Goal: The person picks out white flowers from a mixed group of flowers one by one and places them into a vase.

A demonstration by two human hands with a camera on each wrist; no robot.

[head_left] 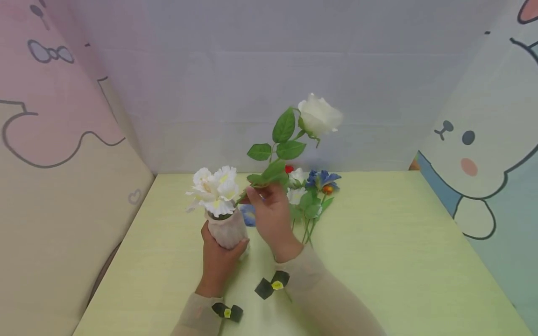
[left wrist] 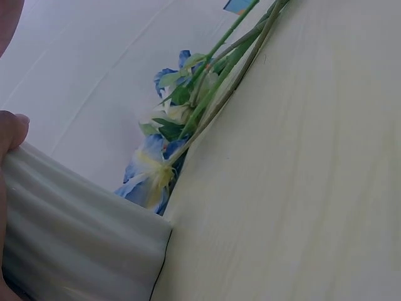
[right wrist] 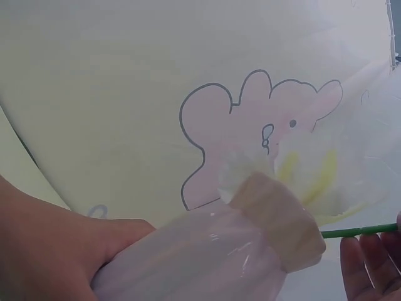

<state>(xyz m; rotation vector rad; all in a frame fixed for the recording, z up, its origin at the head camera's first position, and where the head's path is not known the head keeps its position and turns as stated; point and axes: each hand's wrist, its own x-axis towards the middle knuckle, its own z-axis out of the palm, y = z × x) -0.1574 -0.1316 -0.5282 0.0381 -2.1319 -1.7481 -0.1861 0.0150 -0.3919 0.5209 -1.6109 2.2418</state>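
My left hand (head_left: 220, 263) grips a pale ribbed vase (head_left: 227, 232) around its body, thumb across the near side. A white ruffled flower with yellow centres (head_left: 215, 190) fills the vase's mouth. Just to the right, my right hand (head_left: 273, 219) pinches the stem of a white rose (head_left: 319, 115) with green leaves (head_left: 290, 150). The bloom leans up and to the right, above the hand. In the right wrist view, the green stem (right wrist: 358, 232) runs from the fingers to the vase's rim (right wrist: 285, 219), where its end is hidden. The left wrist view shows the vase wall (left wrist: 81, 232) close up.
Behind the right hand, several artificial flowers lie on the pale yellow table (head_left: 399, 242), among them a blue flower (head_left: 325, 178), a red flower (head_left: 289, 169) and an orange one (head_left: 328, 189). Another blue flower (head_left: 249, 215) lies behind the vase. Cloth walls with cartoon animals enclose the table.
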